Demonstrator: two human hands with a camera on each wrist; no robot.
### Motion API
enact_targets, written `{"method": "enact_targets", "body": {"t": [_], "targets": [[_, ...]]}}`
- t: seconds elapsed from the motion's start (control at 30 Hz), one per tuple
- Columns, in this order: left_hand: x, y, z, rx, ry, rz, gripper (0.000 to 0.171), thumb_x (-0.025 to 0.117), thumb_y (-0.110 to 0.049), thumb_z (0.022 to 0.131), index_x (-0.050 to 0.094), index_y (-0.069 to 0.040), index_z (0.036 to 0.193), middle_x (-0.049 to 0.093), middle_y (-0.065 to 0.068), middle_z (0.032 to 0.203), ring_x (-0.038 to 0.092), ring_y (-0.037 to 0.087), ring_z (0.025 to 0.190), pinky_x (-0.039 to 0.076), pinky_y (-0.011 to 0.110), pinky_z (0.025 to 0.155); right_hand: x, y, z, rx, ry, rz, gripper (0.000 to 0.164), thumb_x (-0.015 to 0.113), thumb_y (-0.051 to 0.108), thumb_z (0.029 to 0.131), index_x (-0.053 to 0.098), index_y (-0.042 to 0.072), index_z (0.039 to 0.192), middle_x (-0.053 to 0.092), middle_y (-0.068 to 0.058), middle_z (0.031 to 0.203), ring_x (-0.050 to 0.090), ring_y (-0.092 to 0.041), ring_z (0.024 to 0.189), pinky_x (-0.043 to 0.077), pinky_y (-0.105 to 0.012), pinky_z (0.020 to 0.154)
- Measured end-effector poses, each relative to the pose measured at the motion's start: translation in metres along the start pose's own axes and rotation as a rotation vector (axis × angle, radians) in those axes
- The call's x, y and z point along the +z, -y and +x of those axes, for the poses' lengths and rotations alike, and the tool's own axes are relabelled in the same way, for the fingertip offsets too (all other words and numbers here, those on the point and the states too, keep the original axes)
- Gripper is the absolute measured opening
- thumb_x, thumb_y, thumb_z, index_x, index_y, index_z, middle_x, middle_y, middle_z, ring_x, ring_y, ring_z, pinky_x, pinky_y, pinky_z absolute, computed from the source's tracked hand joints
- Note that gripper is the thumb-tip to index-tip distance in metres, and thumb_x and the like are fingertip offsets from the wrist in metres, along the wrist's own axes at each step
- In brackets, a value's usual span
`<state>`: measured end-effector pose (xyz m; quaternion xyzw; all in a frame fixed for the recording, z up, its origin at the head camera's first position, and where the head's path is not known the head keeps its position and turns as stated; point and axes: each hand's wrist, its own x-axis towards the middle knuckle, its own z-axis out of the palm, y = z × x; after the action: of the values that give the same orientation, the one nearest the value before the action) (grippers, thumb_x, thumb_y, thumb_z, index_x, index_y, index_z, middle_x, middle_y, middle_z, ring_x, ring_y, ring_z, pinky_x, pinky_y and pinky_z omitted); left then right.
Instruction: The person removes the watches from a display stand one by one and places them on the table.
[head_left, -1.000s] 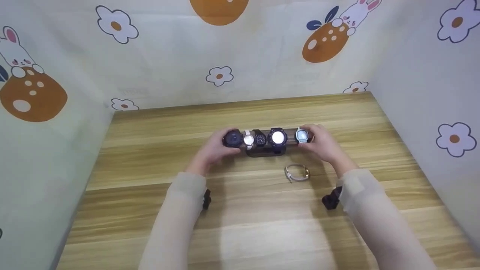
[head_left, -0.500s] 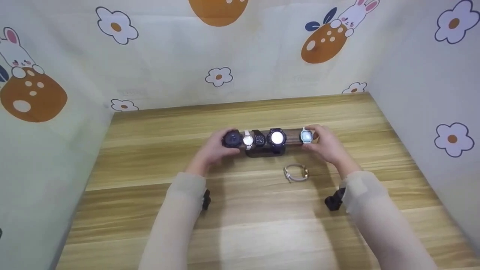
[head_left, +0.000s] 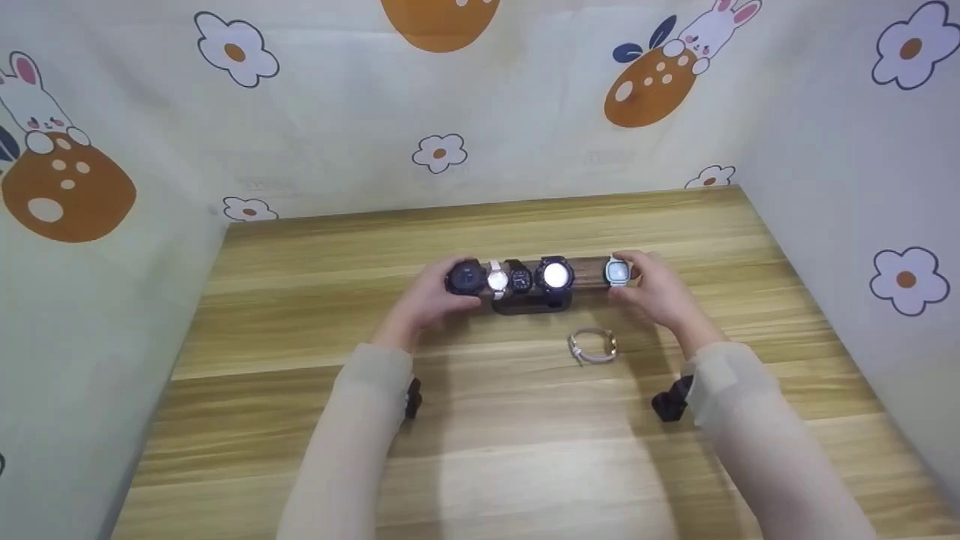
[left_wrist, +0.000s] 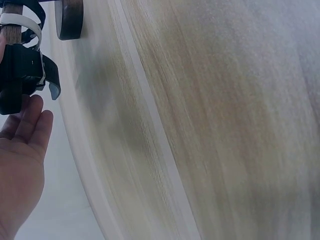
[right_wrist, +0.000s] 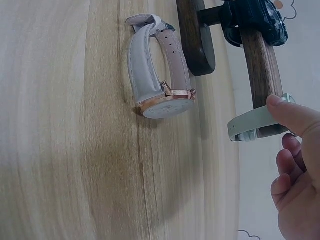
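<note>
A wooden watch stand (head_left: pixel 590 275) carries several watches on its horizontal bar. At the bar's left end my left hand (head_left: pixel 429 296) holds a chunky black watch (head_left: pixel 466 278), thumb in front and fingers behind. On the right end my right hand (head_left: pixel 661 297) pinches a mint-green watch (head_left: pixel 617 272) near its strap; the right wrist view shows the thumb on the strap (right_wrist: pixel 252 122), with the buckle ends loose below. Between them sit a white-strapped watch (head_left: pixel 497 280), a small black watch (head_left: pixel 520 280) and a big dark watch (head_left: pixel 555 275) whose face glares.
In front of the stand, a pale-strapped watch with a rose-gold case (right_wrist: pixel 167 106) lies on its side on the wooden table (head_left: pixel 525 450), strap fastened in a loop. The stand's dark base (head_left: pixel 525 306) rests behind it. Patterned cloth walls (head_left: pixel 337 135) rise at the back and sides.
My right hand has moved right, sliding the mint-green watch along the bar to its end, widening the gap from the big dark watch. My left hand has stayed put.
</note>
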<state>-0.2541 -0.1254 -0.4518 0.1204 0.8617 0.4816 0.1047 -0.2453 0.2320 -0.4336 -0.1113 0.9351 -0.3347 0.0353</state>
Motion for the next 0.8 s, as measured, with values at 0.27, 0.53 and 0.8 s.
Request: {"method": "enact_targets", "body": {"t": [0.27, 0.53, 0.8], "targets": [[-0.001, 0.000, -0.001, -0.012, 0.000, -0.007, 0.074, 0.081, -0.014, 0.071, 0.047, -0.016, 0.136, 0.050, 0.010, 0.133, 0.046, 0.027, 0.119, 0.031, 0.042, 0.104, 0.002, -0.005, -0.002, -0.024, -0.048, 0.015, 0.058, 0.073, 0.005, 0.077, 0.046, -0.005, 0.127, 0.050, -0.021, 0.102, 0.049, -0.032, 0.090, 0.044, -0.046, 0.080], [0.000, -0.002, 0.000, -0.004, 0.005, -0.014, 0.074, 0.081, -0.014, 0.070, 0.047, -0.014, 0.136, 0.051, 0.010, 0.132, 0.046, 0.027, 0.118, 0.032, 0.041, 0.104, 0.003, -0.011, -0.006, -0.028, -0.090, -0.005, 0.054, 0.075, 0.008, 0.076, 0.050, -0.006, 0.122, 0.056, -0.022, 0.105, 0.052, -0.033, 0.091, 0.045, -0.047, 0.081], [0.001, -0.001, 0.000, 0.003, 0.003, -0.051, 0.075, 0.080, -0.010, 0.070, 0.046, -0.011, 0.137, 0.048, 0.011, 0.134, 0.044, 0.027, 0.120, 0.031, 0.041, 0.105, 0.005, -0.020, -0.019, -0.015, -0.106, 0.002, 0.056, 0.076, 0.015, 0.076, 0.052, -0.005, 0.122, 0.055, -0.015, 0.095, 0.049, -0.026, 0.082, 0.043, -0.035, 0.070]]}}
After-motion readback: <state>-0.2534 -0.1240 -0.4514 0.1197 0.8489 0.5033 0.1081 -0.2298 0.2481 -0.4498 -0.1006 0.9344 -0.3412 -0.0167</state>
